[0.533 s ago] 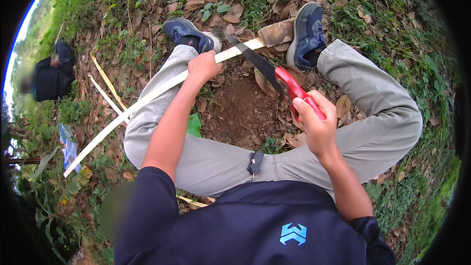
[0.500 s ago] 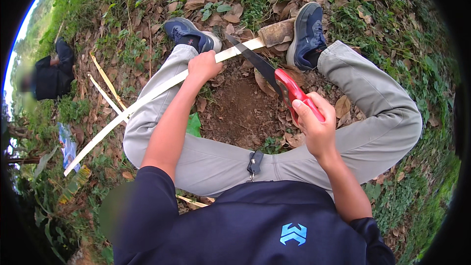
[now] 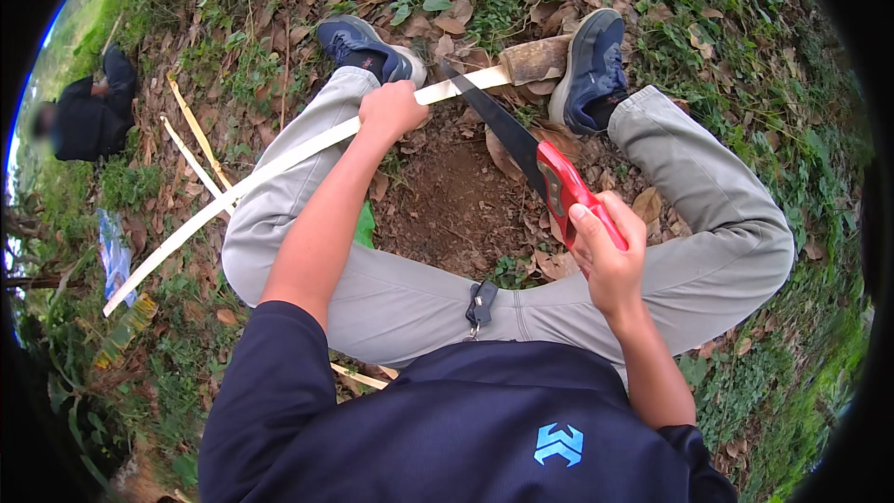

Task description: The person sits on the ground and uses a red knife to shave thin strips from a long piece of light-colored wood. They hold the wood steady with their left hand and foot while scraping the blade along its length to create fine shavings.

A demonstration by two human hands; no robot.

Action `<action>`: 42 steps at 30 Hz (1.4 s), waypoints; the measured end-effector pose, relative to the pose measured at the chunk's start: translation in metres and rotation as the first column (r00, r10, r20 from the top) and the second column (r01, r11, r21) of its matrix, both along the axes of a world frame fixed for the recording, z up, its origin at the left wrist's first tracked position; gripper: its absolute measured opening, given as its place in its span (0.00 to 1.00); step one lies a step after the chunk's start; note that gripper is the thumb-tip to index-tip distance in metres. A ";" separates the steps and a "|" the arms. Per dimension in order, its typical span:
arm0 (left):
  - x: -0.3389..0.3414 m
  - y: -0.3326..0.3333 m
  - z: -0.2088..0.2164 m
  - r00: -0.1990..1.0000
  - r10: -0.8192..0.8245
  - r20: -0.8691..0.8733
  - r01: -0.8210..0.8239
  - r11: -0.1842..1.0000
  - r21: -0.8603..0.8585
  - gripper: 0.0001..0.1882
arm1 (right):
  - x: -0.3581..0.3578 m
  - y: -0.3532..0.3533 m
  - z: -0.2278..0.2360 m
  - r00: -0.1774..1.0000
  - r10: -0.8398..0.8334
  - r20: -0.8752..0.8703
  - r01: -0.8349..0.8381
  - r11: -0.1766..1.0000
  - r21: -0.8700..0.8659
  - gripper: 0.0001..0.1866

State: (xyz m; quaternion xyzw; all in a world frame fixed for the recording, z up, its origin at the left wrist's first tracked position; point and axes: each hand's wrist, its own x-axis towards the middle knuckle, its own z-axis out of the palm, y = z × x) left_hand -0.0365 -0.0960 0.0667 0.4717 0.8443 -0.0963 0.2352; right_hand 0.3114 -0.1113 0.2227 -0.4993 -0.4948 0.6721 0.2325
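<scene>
Seated on leaf-strewn ground in grey trousers [image 3: 712, 191] and a dark shirt [image 3: 410, 419], with knees bent wide and blue shoes [image 3: 589, 70] planted apart. Gripping a long pale strip of wood [image 3: 279, 164] in the left hand [image 3: 393, 110], with fingers closed around it near the left ankle. Clasping a saw [image 3: 510, 130] by its red handle in the right hand [image 3: 613, 261], nearer the body and well apart from the left. Pointing the dark blade forward and leftward, across the strip between the left fist and a short log [image 3: 535, 61]; cannot tell whether touching the wood or just above it. Running, in the strip's case, from the log beside the right shoe, across the left leg, to a tip near a blue plastic bag [image 3: 115, 251]. Between the legs, a patch of bare soil [image 3: 456, 210]. Beyond the left knee, two thinner strips [image 3: 200, 130] on the ground. Farther left, another person [image 3: 93, 121] in black. At the waist, a small black fob [image 3: 481, 303].
</scene>
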 end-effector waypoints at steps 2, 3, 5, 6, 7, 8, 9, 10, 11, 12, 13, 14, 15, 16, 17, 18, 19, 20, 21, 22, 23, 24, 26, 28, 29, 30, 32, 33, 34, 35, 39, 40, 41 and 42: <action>0.001 0.001 0.000 1.000 0.006 0.008 -0.006 1.000 -0.017 0.19 | -0.007 0.001 0.005 0.998 0.039 0.055 -0.042 0.998 0.038 0.12; 0.002 0.001 0.000 1.000 0.008 0.012 -0.007 1.000 -0.025 0.19 | -0.011 0.001 0.008 0.995 0.057 0.084 -0.062 0.996 0.057 0.13; 0.003 0.001 -0.001 1.000 -0.002 0.011 0.002 1.000 -0.021 0.18 | -0.025 0.008 0.018 0.987 0.083 0.137 -0.099 0.988 0.115 0.14; 0.002 0.000 -0.002 1.000 -0.007 0.009 0.007 1.000 -0.019 0.18 | -0.033 0.013 0.023 0.982 0.095 0.162 -0.118 0.983 0.143 0.15; 0.001 -0.001 -0.003 1.000 -0.005 0.005 0.005 1.000 -0.020 0.18 | -0.040 0.018 0.028 0.981 0.094 0.169 -0.120 0.982 0.147 0.16; -0.001 -0.002 -0.006 1.000 -0.001 0.000 0.001 1.000 -0.020 0.18 | -0.048 0.024 0.033 0.980 0.096 0.176 -0.123 0.981 0.152 0.16; -0.002 -0.003 -0.007 1.000 0.000 -0.006 0.000 1.000 -0.019 0.18 | -0.055 0.029 0.037 0.979 0.094 0.183 -0.124 0.980 0.159 0.17; -0.003 -0.005 -0.008 1.000 0.004 -0.009 -0.004 1.000 -0.024 0.17 | -0.061 0.032 0.040 0.976 0.101 0.195 -0.134 0.978 0.160 0.18; -0.003 -0.006 -0.008 1.000 0.005 -0.009 -0.005 1.000 -0.027 0.17 | -0.068 0.034 0.031 0.976 0.080 0.203 -0.124 0.969 0.216 0.18; -0.001 -0.004 -0.007 1.000 -0.002 -0.007 0.002 1.000 -0.029 0.17 | -0.075 0.034 0.014 0.976 0.049 0.210 -0.107 0.956 0.272 0.18; 0.001 -0.002 -0.006 1.000 -0.012 0.005 0.012 0.999 -0.033 0.17 | -0.079 0.032 0.000 0.976 0.020 0.216 -0.091 0.940 0.328 0.18; 0.001 -0.002 -0.002 1.000 -0.014 0.010 0.015 0.999 -0.041 0.17 | -0.081 0.031 -0.009 0.975 0.007 0.223 -0.082 0.942 0.325 0.18; 0.001 -0.002 -0.001 1.000 -0.015 0.014 0.016 0.999 -0.047 0.17 | -0.084 0.032 -0.020 0.983 -0.001 0.186 -0.059 0.947 0.316 0.18; 0.000 0.000 -0.001 1.000 -0.018 -0.002 0.018 1.000 -0.026 0.17 | -0.089 0.037 -0.033 0.989 -0.010 0.148 -0.036 0.952 0.306 0.18; 0.001 -0.003 -0.005 1.000 -0.026 -0.010 0.026 0.999 -0.018 0.17 | -0.091 0.035 -0.046 0.993 -0.024 0.118 -0.010 0.960 0.281 0.18; -0.001 0.002 -0.003 0.999 -0.036 -0.027 0.036 0.999 0.007 0.17 | -0.097 0.038 -0.056 0.996 -0.044 0.071 0.022 0.959 0.281 0.18; -0.001 0.004 -0.001 0.999 -0.039 -0.022 0.039 0.999 0.006 0.17 | -0.093 0.038 -0.060 0.997 -0.053 0.053 0.038 0.969 0.245 0.18; 0.000 0.001 -0.001 0.999 -0.034 -0.010 0.034 0.999 -0.006 0.17 | -0.089 0.035 -0.061 0.998 -0.053 0.043 0.043 0.979 0.197 0.18; 0.001 -0.003 0.000 1.000 -0.030 0.003 0.030 0.999 -0.018 0.17 | -0.084 0.031 -0.062 0.998 -0.054 0.033 0.048 0.988 0.150 0.18; 0.004 -0.007 0.001 0.999 -0.042 0.006 0.042 0.999 -0.019 0.17 | -0.076 0.029 -0.060 0.999 -0.048 -0.003 0.048 0.996 0.078 0.16; 0.005 -0.007 0.005 0.999 -0.049 0.002 0.049 0.999 -0.007 0.18 | -0.069 0.027 -0.049 0.998 -0.061 -0.009 0.062 0.997 0.043 0.15; 0.004 -0.007 0.007 0.999 -0.049 -0.004 0.049 0.999 0.001 0.18 | -0.060 0.020 -0.032 0.998 -0.069 -0.015 0.069 0.998 0.005 0.14; 0.001 -0.004 0.007 0.999 -0.038 -0.011 0.038 0.999 0.006 0.18 | -0.039 0.006 -0.015 0.998 -0.056 -0.003 0.056 0.998 0.003 0.13; 0.001 -0.009 0.003 0.999 -0.019 -0.044 0.020 1.000 0.007 0.18 | -0.030 0.003 -0.017 0.999 -0.037 0.001 0.037 0.999 0.021 0.14; 0.001 -0.008 0.001 0.999 -0.017 -0.042 0.018 1.000 0.009 0.18 | -0.033 0.005 -0.021 1.000 -0.030 0.006 0.030 0.999 0.042 0.14; 0.001 -0.006 0.001 0.999 -0.018 -0.041 0.018 1.000 0.015 0.18 | -0.039 0.012 -0.029 1.000 -0.026 0.011 0.026 0.997 0.068 0.14; 0.002 -0.001 0.002 0.999 -0.032 -0.021 0.031 0.999 -0.013 0.17 | -0.061 0.023 -0.053 0.999 -0.046 0.012 0.044 0.988 0.151 0.15; 0.002 0.002 0.004 0.999 -0.047 -0.003 0.047 0.998 -0.042 0.17 | -0.076 0.029 -0.069 0.997 -0.073 0.007 0.069 0.975 0.212 0.16; 0.002 0.006 0.007 0.998 -0.058 0.010 0.059 0.996 -0.071 0.17 | -0.085 0.034 -0.078 0.998 -0.067 0.005 0.065 0.972 0.225 0.17; 0.004 0.005 0.009 0.998 -0.056 0.000 0.056 0.997 -0.059 0.17 | -0.091 0.033 -0.072 0.997 -0.066 0.035 0.059 0.982 0.179 0.17; -0.001 -0.014 0.003 0.997 -0.037 -0.072 0.038 0.999 0.025 0.16 | -0.054 0.015 -0.033 0.998 -0.047 0.028 0.047 0.999 0.025 0.17; 0.004 -0.011 0.002 0.996 -0.034 -0.084 0.036 0.999 0.027 0.16 | -0.047 0.015 -0.034 0.998 -0.044 0.033 0.042 0.997 0.064 0.17; 0.007 -0.009 0.001 0.995 -0.033 -0.098 0.036 0.999 0.024 0.16 | -0.051 0.017 -0.041 0.999 -0.034 0.042 0.029 0.994 0.110 0.17; 0.008 -0.005 0.000 0.993 -0.038 -0.110 0.040 0.999 0.012 0.17 | -0.062 0.022 -0.053 0.998 -0.036 0.056 0.027 0.987 0.160 0.17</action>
